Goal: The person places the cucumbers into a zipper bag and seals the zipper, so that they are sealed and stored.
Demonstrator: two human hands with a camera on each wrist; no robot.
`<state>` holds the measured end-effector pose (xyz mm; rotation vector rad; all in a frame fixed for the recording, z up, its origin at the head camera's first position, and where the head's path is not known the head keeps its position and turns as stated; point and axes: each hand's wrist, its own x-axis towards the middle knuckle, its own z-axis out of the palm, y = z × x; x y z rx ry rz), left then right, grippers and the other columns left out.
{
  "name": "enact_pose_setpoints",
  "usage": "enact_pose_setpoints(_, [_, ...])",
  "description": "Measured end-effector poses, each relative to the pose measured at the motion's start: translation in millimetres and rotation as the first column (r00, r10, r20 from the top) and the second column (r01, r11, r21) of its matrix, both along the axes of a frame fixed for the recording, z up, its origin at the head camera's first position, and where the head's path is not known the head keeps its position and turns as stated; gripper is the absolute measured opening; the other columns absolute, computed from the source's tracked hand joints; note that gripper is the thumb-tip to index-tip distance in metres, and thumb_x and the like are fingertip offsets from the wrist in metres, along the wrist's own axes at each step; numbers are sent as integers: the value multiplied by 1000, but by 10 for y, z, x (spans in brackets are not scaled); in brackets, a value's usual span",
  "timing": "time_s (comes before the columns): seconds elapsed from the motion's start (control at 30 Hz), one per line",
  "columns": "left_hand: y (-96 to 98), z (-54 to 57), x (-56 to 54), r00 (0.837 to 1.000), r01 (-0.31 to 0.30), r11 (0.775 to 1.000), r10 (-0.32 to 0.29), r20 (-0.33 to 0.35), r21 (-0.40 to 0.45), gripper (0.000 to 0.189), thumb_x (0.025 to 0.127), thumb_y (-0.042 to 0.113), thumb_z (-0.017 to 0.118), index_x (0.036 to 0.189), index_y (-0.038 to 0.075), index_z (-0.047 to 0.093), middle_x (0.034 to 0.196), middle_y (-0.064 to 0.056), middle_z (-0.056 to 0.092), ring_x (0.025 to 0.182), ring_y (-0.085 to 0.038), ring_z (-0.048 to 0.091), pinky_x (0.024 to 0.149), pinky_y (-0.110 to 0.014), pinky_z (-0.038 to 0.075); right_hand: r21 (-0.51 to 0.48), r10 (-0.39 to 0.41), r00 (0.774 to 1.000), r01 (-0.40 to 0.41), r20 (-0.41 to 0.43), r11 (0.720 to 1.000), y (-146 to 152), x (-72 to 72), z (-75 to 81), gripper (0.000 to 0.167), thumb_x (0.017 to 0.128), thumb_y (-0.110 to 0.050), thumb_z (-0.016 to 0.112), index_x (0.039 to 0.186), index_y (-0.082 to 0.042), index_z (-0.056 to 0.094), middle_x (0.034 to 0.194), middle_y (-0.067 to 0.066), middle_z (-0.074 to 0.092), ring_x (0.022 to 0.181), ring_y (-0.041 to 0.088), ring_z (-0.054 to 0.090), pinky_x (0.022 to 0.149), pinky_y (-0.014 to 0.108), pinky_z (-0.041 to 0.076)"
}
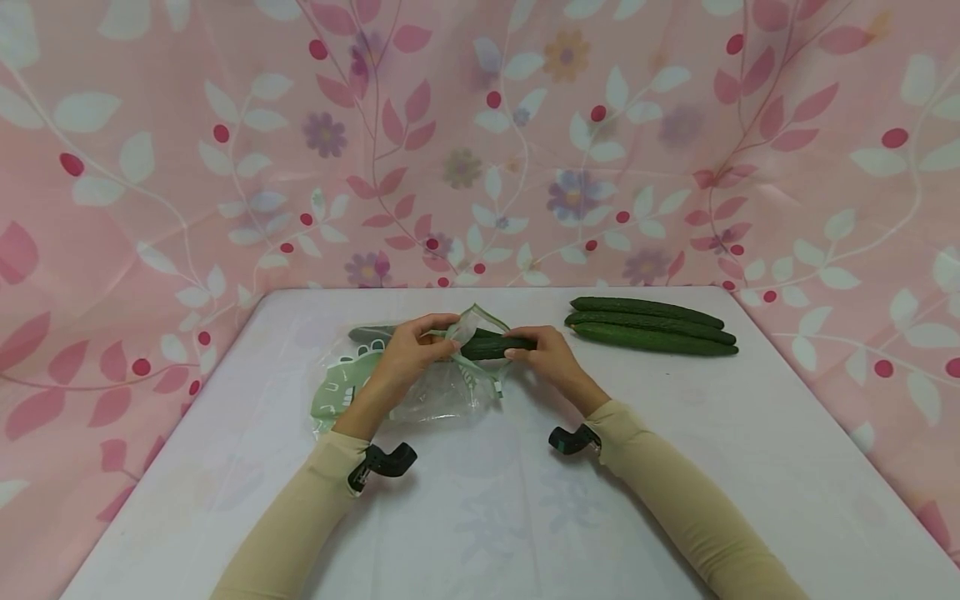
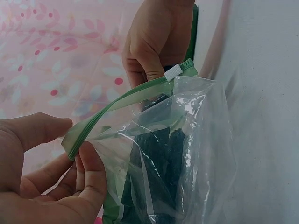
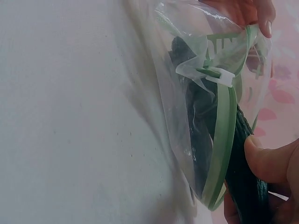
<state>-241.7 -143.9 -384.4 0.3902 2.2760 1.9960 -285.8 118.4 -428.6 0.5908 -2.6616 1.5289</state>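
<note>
Cucumber is sitting partway inside the clear bag on the surface, my right grip holding its outer end between thumb and fingers, my left grip pinching the green rim, so I should be keeping that mouth wide and feeding straight.

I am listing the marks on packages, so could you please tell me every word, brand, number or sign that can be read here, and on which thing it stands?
No text can be read in any view.
Clear zip bag: a green and white print; any lettering in it is too small to read.
Three loose cucumbers: no label visible.
Black wrist devices: no legible marking.
Patterned backdrop: only leaves, flowers and berries.
</note>
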Motion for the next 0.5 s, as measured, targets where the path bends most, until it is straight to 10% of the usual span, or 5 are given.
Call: enact_pose_setpoints(0.5, [-12, -24, -2, 1000, 6, 1000, -6, -3, 8, 48, 97, 9, 73, 143, 2, 61, 128, -18, 64, 98, -25, 63, 99, -53, 49, 129, 35, 999, -29, -40, 991, -52, -28, -106, 37, 96, -11, 77, 131, -2, 72, 135, 16, 66, 132, 37, 55, 107, 51, 45])
